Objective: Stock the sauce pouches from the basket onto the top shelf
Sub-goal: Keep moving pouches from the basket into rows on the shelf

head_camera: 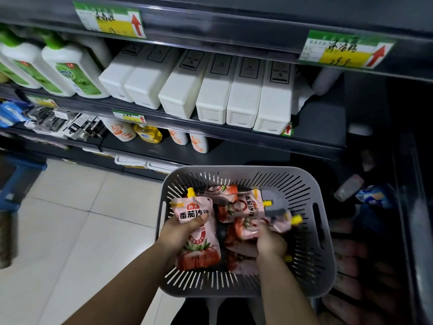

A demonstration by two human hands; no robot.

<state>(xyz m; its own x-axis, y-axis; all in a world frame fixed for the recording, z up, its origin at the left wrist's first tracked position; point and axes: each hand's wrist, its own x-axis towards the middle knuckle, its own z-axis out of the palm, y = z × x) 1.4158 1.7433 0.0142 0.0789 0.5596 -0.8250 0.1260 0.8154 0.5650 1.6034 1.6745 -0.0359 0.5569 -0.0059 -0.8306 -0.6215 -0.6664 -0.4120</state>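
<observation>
Both our hands are down in a grey basket of sauce pouches, below a dark shop shelf.

Our left hand [181, 233] holds one pink pouch [198, 231] upright by its middle, spout up, ready to lift. Our right hand [269, 242] closes on another pouch [246, 228] in the heap, likely so we carry two at once. The basket [304, 285] sits near our waist; more pouches lie inside. Overhead, the top shelf's front edge [234, 26] juts out with price tags [110, 19]; white boxes [246, 95] fill the shelf beneath.

hands [185, 233] gripping pouches [198, 233], grey basket [311, 184]
</observation>
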